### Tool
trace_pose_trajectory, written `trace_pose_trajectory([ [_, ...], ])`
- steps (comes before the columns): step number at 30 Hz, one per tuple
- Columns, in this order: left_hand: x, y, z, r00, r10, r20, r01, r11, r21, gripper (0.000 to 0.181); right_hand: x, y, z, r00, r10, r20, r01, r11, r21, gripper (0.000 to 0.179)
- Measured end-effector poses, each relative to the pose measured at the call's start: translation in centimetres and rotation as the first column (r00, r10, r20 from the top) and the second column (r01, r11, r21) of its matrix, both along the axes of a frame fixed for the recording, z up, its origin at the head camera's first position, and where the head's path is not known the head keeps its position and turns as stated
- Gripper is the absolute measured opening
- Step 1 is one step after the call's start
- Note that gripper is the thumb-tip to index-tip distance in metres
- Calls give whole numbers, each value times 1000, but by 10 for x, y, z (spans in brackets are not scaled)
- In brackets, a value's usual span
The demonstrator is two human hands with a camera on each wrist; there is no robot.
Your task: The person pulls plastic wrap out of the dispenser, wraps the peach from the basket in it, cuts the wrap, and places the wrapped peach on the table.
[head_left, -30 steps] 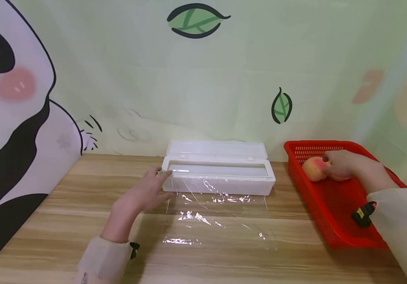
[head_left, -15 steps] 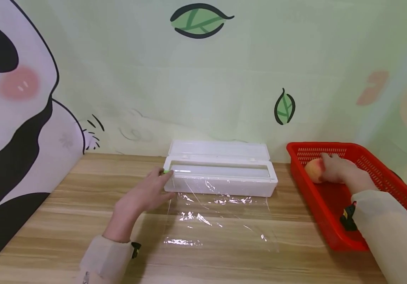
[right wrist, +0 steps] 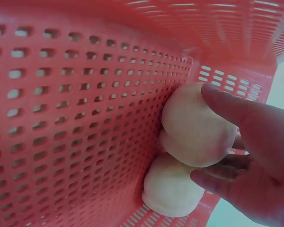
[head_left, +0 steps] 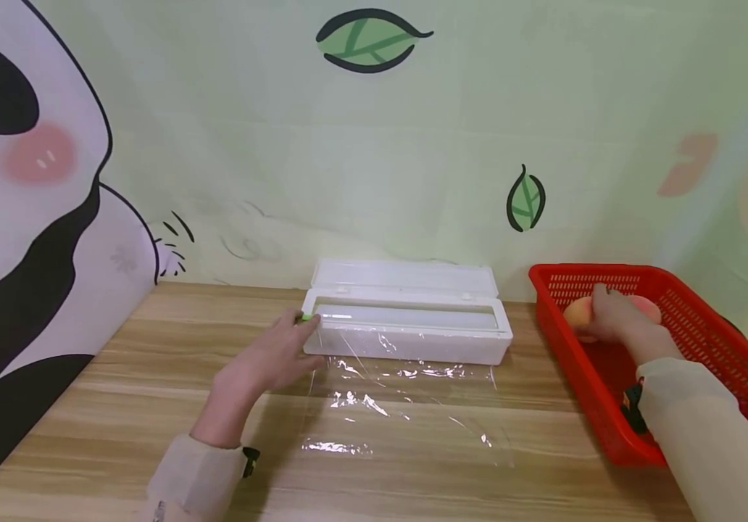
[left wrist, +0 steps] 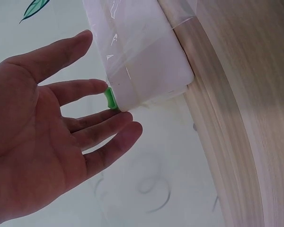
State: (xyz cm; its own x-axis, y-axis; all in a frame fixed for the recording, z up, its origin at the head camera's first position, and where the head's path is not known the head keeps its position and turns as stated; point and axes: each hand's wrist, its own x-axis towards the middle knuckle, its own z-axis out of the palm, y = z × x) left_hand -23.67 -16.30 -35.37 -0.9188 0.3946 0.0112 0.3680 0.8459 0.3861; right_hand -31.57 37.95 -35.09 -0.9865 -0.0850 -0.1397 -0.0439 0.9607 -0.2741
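Note:
In the head view my left hand (head_left: 276, 351) reaches to the left end of a white cling film box (head_left: 406, 341). Its fingers are nearly straight, and in the left wrist view the fingertips touch a small green slider (left wrist: 110, 98) and the box end. Clear cling film (head_left: 374, 406) hangs out over the table front. My right hand (head_left: 622, 322) is inside the red basket (head_left: 583, 384). The right wrist view shows its thumb and fingers around one peach (right wrist: 199, 125). A second peach (right wrist: 173, 187) lies against it, just below the fingers.
The box lid (head_left: 403, 277) stands raised behind the film roll. A wooden table (head_left: 172, 377) bears both the box and the basket. Behind them hangs a pale green backdrop (head_left: 217, 145) with a panda and leaves. Perforated basket walls rise around the peaches.
My right hand has shifted slightly left and closed in around a peach, with the forearm swinging inward. My left hand stays at the box end. The head view has shifted slightly.

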Motion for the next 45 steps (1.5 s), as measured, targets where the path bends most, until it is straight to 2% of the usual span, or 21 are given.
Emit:
trace_pose_trajectory([
  [8, 0, 1, 0, 1000, -2, 5, 2, 1000, 0, 74, 3, -2, 3, 1000, -2, 11, 2, 999, -45, 102],
  [12, -1, 2, -2, 1000, -1, 6, 1, 1000, -5, 74, 5, -3, 8, 1000, 30, -4, -30, 999, -37, 95],
  [17, 0, 2, -3, 1000, -3, 9, 3, 1000, 7, 73, 11, -3, 19, 998, 55, -40, -56, 998, -22, 75],
  [26, -1, 3, -3, 1000, 0, 12, 0, 1000, -3, 73, 28, -8, 45, 995, 74, -71, -73, 997, 20, 80],
  [30, -1, 3, -2, 1000, 0, 17, 0, 1000, -11, 73, 36, -11, 57, 993, 54, -108, -51, 998, 25, 80],
  [36, 1, 3, -1, 1000, 7, 23, -7, 1000, -3, 74, 45, -20, 70, 983, 67, -170, -60, 997, 45, 83],
  [45, 2, 3, 0, 999, 7, 32, -6, 1000, -6, 74, 58, -49, 82, 958, 123, -261, -126, 992, 7, 75],
])
